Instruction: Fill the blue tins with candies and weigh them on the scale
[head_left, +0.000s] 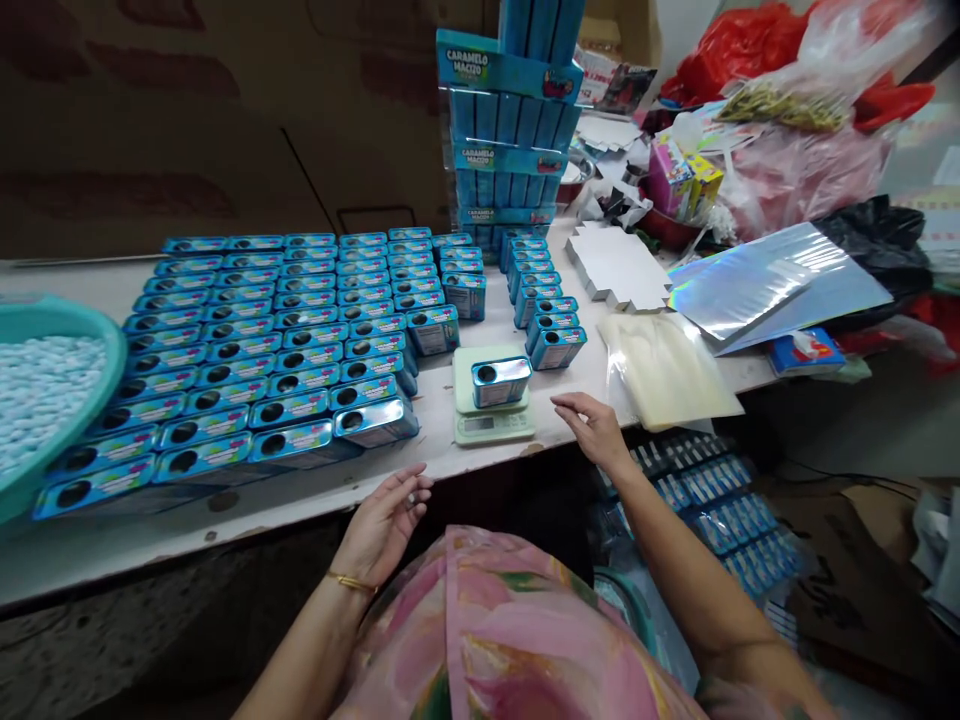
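A blue tin [501,382] with a dark round opening at one end of its top sits on a pale green kitchen scale [495,425]. To the right of the scale, my right hand [592,430] hovers by the table edge, fingers stretched out and holding nothing. My left hand [386,525] is in front of the table edge, palm turned up, fingers loosely bent and apart, with nothing in it. Nearest to it stands the front corner tin [375,425] of a large block of blue tins [240,350], set in rows with their tops up.
A turquoise basin [112,370] of pale blue candies stands at the left. Behind the scale rise stacked display boxes [510,160]. Another column of tins [551,315] stands right of the scale. Farther right lie white card [615,265], plastic bags [667,370] and shiny sheets [772,280].
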